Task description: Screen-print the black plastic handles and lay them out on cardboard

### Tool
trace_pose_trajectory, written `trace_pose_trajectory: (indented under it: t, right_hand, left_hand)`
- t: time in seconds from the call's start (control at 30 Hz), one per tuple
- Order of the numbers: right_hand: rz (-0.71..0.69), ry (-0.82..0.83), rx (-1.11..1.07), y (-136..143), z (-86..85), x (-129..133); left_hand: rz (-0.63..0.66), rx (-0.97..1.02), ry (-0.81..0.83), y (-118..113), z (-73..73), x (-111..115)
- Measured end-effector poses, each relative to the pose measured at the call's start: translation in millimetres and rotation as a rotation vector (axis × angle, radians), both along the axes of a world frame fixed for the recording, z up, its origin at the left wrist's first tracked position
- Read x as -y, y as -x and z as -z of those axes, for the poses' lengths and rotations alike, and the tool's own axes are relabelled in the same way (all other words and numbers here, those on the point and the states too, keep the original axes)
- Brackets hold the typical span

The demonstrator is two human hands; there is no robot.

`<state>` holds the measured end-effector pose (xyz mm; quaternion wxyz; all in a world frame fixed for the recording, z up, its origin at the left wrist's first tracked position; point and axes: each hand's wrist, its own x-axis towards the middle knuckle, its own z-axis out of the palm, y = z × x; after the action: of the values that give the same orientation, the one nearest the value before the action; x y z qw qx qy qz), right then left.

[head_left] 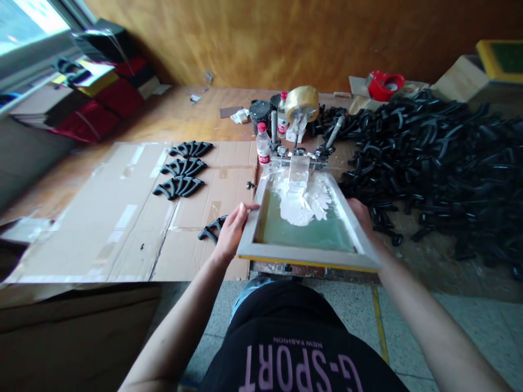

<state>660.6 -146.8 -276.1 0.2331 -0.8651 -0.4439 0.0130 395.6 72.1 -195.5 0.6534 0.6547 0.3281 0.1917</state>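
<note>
A screen-printing frame (pixel 310 260) lies in front of me, with green mesh and a thick patch of white ink (pixel 300 209) on it. A clear squeegee blade (pixel 299 173) rests at its far end, on the ink. My left hand (pixel 232 231) is closed on the frame's left rail, its thumb side lying along the edge. At the right rail is my right hand (pixel 362 213), closed against the frame's side, its fingertips hidden. Several curved black plastic handles (pixel 209 231) lie just left of my left hand, partly covered by it.
Fanned rows of black handles (pixel 180 187) lie on the cardboard sheet (pixel 110 218) to the left. A big heap of black parts (pixel 425 147) covers the right. Behind the frame stand a clamp (pixel 300 158), a bottle (pixel 262 144), a tape roll (pixel 302 103) and a dark pot (pixel 260 113).
</note>
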Motion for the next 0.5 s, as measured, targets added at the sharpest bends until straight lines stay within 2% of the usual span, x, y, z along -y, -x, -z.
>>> trace_pose_trajectory:
  t: [0.1,0.17,0.23,0.33,0.43,0.5]
  right_hand:
    - [0.12,-0.111,0.129,-10,-24.8,-26]
    - [0.065,-0.138,0.227,1,-37.8,-59]
    - [-0.06,-0.068,0.249,18,-42.6,-89]
    - [-0.229,0.119,0.162,43,-34.4,-105]
    - [-0.407,0.201,0.135,59,-24.8,-81]
    - [-0.568,0.201,0.133,62,-26.0,-59]
  left_hand:
    - [0.046,-0.137,0.072,20,54.1,7]
    - [0.036,-0.169,0.066,21,82.2,10]
    - [0.028,-0.21,0.042,18,100.5,10]
    - [0.043,-0.244,0.035,16,113.7,5]
    - [0.067,-0.24,0.061,18,118.4,1]
    - [0.064,-0.227,0.081,19,119.0,1]
